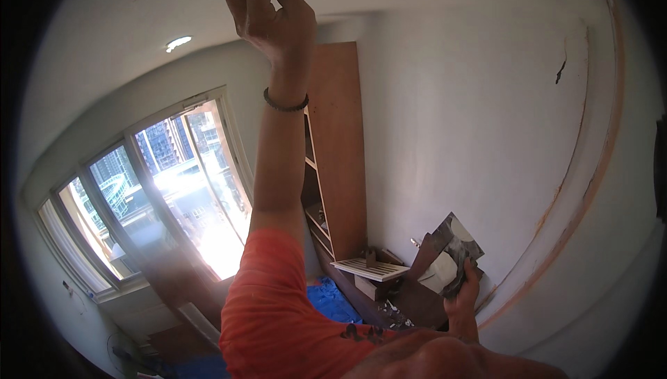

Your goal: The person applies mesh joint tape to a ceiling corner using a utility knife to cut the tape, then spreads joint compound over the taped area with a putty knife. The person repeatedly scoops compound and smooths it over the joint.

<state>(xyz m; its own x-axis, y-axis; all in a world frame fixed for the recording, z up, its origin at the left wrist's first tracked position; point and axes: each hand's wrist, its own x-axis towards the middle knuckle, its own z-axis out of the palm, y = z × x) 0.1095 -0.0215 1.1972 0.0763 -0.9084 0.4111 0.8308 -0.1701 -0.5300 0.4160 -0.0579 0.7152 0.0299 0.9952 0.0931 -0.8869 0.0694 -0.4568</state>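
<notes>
My left arm, in an orange sleeve, reaches straight up toward the ceiling (118,25). At the top edge of the view my left hand (271,11) has its fingers curled in toward each other. Their tips are partly cut off, so anything pinched between them is hidden. A dark beaded bracelet (285,102) circles that wrist. Low on the right, my right hand (464,289) is closed on a flat dark grey piece with whitish patches (460,241). Its exact kind is unclear. This piece is held up in front of the white wall (458,136).
A tall brown cabinet (339,150) with shelves stands against the wall. Below it lie a slatted white panel (372,268), scattered boards and blue sheeting (333,301). A wide window (187,177) is on the left. A round light (178,43) shines in the ceiling.
</notes>
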